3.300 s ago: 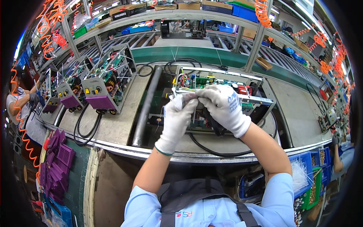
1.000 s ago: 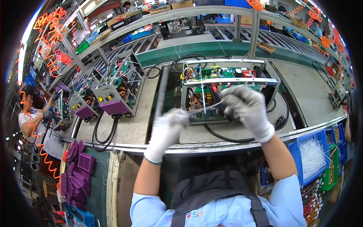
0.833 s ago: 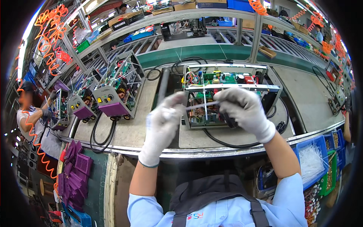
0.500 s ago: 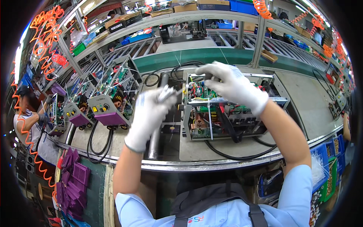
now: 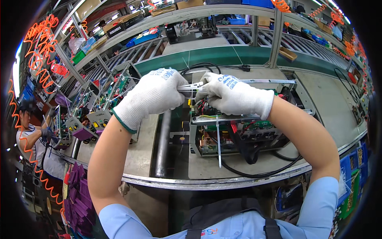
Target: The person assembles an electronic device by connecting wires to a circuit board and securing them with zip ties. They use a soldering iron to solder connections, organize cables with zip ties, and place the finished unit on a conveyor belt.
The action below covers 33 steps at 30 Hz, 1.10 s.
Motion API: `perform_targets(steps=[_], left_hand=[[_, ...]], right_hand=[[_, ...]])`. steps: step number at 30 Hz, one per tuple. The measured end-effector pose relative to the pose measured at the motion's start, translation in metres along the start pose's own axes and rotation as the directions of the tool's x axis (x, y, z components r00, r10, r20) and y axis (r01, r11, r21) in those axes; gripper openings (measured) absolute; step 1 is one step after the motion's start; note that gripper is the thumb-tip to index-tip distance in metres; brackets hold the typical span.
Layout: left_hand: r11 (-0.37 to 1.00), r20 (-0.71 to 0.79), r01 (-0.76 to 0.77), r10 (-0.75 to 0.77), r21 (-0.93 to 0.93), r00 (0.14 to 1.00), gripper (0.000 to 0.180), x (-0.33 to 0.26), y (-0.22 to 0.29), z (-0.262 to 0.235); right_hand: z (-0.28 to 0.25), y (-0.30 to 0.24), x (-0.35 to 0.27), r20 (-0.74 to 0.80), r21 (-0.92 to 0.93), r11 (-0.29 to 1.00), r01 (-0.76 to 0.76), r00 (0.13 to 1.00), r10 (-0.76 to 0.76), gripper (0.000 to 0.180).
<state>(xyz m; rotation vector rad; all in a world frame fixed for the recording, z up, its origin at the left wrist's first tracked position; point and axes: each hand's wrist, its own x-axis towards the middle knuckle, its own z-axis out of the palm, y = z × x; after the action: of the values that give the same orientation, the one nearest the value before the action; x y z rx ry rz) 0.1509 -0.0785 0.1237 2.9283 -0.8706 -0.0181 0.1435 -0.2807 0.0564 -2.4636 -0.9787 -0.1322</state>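
Note:
My gloved left hand point(image 5: 161, 91) is closed around slim whitish-grey strips point(image 5: 190, 87) that reach across toward the other hand; their exact kind is hard to make out. My gloved right hand point(image 5: 230, 94) pinches at their far end, fingers curled together. Both hands are over the left end of an open electrical unit point(image 5: 246, 119), which has a metal frame, green circuit boards and coloured wires inside. A white cable tie point(image 5: 219, 143) hangs from its front rail. Fingers hide the unit's upper left wiring.
Similar open units with purple lower fronts point(image 5: 82, 133) stand at left, near a co-worker point(image 5: 34, 131). Black cable point(image 5: 254, 174) curves before my unit. Purple plastic parts point(image 5: 77, 199) lie lower left; blue and green bins point(image 5: 350, 191) are at right. A metal shelf point(image 5: 234, 12) spans the back.
My right hand has come down and left to meet the left hand. The left hand has moved up and turned, and the fingers of both now meet at the pale strips.

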Motion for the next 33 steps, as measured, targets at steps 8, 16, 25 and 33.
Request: perform_targets(steps=[8,16,25,33], left_hand=[[0.99,0.207,0.071,-0.044,-0.125,0.977,0.018,0.018,0.0,-0.013],[0.924,0.379,0.114,0.036,-0.365,0.925,0.017,0.038,-0.02,-0.006],[0.906,0.258,0.023,0.095,-0.422,0.961,0.022,0.023,-0.016,0.004],[0.996,0.146,0.024,-0.01,-0.091,0.989,0.025,0.011,0.016,-0.004]], right_hand=[[-0.015,-0.015,-0.013,-0.05,-0.105,0.965,-0.242,0.97,0.238,0.029],[0.003,-0.009,-0.005,-0.096,-0.278,0.948,-0.152,0.987,0.13,0.03],[-0.001,0.002,-0.011,0.03,0.155,0.959,-0.236,0.972,0.234,0.024],[0.002,-0.007,-0.014,-0.067,0.176,0.947,-0.27,0.956,0.285,0.027]])
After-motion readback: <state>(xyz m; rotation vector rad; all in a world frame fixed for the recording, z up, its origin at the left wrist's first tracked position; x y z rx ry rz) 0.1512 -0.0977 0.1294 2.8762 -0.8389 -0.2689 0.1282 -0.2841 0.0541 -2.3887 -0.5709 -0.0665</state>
